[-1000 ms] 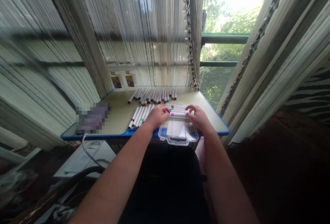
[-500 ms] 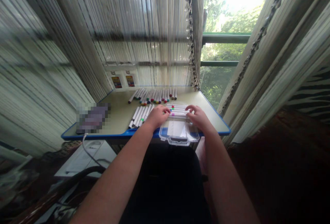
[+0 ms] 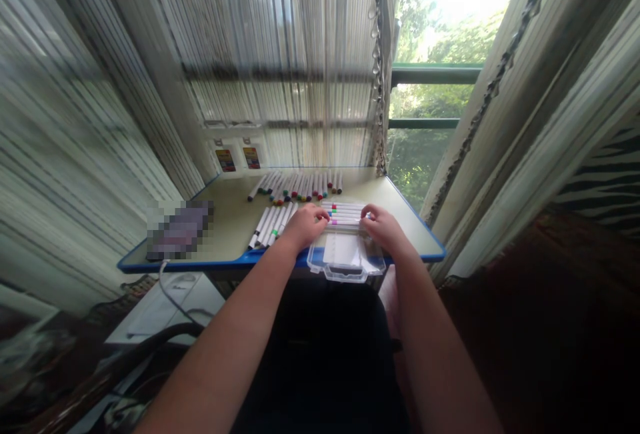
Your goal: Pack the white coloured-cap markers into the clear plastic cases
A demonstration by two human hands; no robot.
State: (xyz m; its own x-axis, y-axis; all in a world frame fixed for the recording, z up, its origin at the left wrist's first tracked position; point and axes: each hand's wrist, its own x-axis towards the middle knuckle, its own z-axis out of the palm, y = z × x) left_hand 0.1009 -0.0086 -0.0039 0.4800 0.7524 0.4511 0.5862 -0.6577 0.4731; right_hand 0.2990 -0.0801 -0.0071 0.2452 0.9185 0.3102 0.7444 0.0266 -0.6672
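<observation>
A clear plastic case [image 3: 345, 255] lies open at the table's front edge, its handled lid hanging over toward me. Several white markers with coloured bands lie side by side across its far part. My left hand [image 3: 306, 226] is at their left ends, fingers curled in around the end of a marker with a purple band [image 3: 346, 223]. At the right ends, my right hand [image 3: 383, 226] has thumb and forefinger pinched at the same marker; the fingertips are small and partly hidden. Left of my left hand, a row of white markers [image 3: 270, 224] with black and green bands lies on the table.
More capped markers [image 3: 300, 186] in many colours lie along the back of the blue-edged table [image 3: 225, 221]. Two clear cases with labels [image 3: 251, 157] stand at the back left. A blurred-out device [image 3: 180, 231] with a white cable [image 3: 167, 284] rests at the left. String curtains [image 3: 310, 41] hang behind.
The fingers of my right hand have drawn closer together at the markers' right ends. My left hand stays almost in place, and the view has shifted very slightly.
</observation>
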